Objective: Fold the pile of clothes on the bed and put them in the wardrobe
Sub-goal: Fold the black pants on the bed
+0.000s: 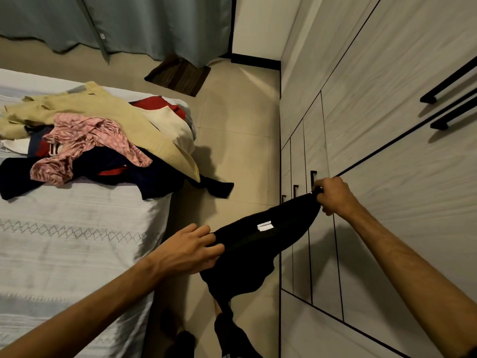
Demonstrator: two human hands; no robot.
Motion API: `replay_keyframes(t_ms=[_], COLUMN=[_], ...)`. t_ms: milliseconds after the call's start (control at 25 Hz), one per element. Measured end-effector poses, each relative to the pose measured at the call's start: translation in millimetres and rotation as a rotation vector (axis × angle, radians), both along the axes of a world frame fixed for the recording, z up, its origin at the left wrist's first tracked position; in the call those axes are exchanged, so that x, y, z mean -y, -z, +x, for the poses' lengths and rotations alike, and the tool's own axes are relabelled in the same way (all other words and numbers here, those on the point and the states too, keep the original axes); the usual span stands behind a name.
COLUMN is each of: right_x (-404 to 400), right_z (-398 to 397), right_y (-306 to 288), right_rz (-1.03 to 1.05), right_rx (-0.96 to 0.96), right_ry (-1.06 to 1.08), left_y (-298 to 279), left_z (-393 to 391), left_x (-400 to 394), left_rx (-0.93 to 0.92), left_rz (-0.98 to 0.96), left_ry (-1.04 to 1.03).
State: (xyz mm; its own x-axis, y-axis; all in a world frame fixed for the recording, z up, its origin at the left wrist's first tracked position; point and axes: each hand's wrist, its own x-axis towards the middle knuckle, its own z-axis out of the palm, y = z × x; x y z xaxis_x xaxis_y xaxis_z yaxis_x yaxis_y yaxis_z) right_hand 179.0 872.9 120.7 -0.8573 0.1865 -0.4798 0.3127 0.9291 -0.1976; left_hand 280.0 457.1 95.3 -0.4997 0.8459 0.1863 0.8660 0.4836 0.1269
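A black garment point(255, 251) with a small white label hangs in the air between the bed and the wardrobe. My right hand point(333, 196) grips its upper end in a fist, close to the wardrobe front. My left hand point(188, 250) holds the garment's lower left edge, fingers reaching over the cloth. The rest of the garment droops toward the floor. On the bed point(64, 241) lies the pile of clothes point(98, 140): a beige piece, a pink patterned one, dark navy ones, red and cream ones. The wardrobe point(374, 125) fills the right side, its doors closed.
A navy piece point(216, 188) from the pile hangs off the bed corner over the tiled floor point(237, 130). Long black handles point(449, 91) sit on the upper wardrobe doors, small ones point(312, 177) on the lower drawers. A grey curtain point(129, 24) and a dark mat point(178, 74) lie beyond.
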Motion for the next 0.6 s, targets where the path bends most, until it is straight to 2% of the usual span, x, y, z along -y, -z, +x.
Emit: replay_keyframes(t_ms=[160,320,360,440,520,600], right_x=[4,2,2,-2,-10,-17], right_z=[-1,10,15,26,33,37], right_y=[-19,-24,-20,-12,-1,5], right_rz=[-0.746,-1.175,-1.242,-1.302,-1.234,-1.079], right_rx=[0.102,-0.001,-0.026,-0.046,-0.024,0.054], right_ry=[0.507,0.737,0.758,0.769,0.726,0.65], left_y=[-2,-7,-6,-5,2,6], left_z=[1,14,21,35,40,39], left_x=[6,11,8,6,8,10], left_rx=[-0.01,-0.096,-0.081,0.065,0.242,0.314], left_rz=[0.03,0.016,0.014,-0.022,-0.123,-0.164], left_ry=[0.032,0.132,0.155,0.12,0.017,-0.054])
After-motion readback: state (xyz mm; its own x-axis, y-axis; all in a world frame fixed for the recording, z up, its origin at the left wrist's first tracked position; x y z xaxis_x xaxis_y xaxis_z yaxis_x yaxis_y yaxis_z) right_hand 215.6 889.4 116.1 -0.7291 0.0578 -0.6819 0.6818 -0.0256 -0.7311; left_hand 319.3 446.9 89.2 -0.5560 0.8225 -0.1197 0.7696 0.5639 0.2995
